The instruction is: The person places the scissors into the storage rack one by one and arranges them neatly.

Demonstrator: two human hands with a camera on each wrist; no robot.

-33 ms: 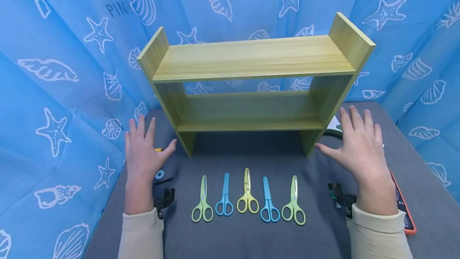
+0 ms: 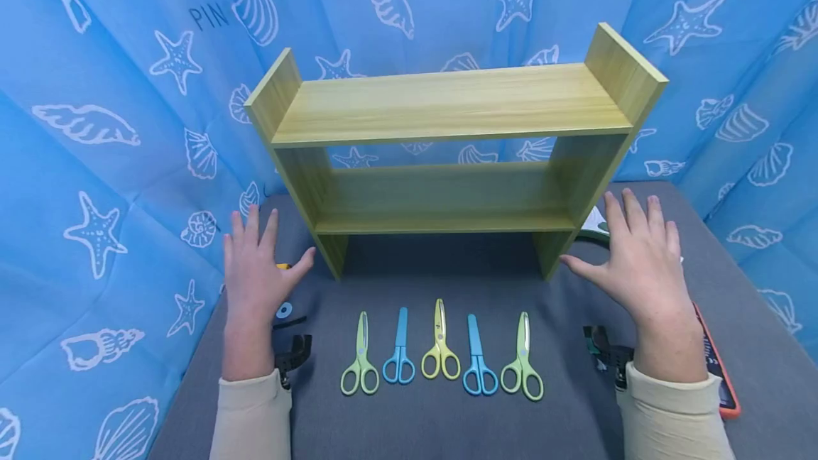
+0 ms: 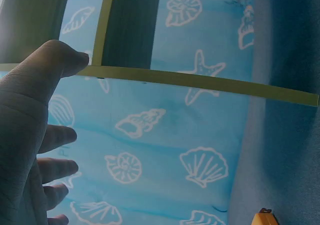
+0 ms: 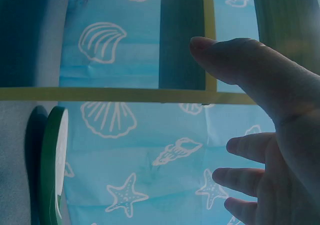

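Observation:
A two-tier wooden shelf (image 2: 447,105) stands at the back of the grey table. My left hand (image 2: 251,272) is spread beside its left side, holding nothing; my right hand (image 2: 642,272) is likewise spread at its right side. Both wrist views show extended fingers, with the thumb toward the shelf; whether either thumb touches it I cannot tell. In front of the shelf lies a row of scissors, handles toward me: green scissors (image 2: 361,353), blue scissors (image 2: 400,339), yellow scissors (image 2: 439,339), more blue scissors (image 2: 475,346) and more green scissors (image 2: 523,353).
Behind my right hand sits a green-rimmed round object (image 4: 50,160), partly hidden. A phone-like object with an orange-red edge (image 2: 731,407) lies under the right forearm. Near the left hand are a small orange item (image 3: 264,218), a pale blue ring (image 2: 284,310) and a thin black piece (image 2: 290,322).

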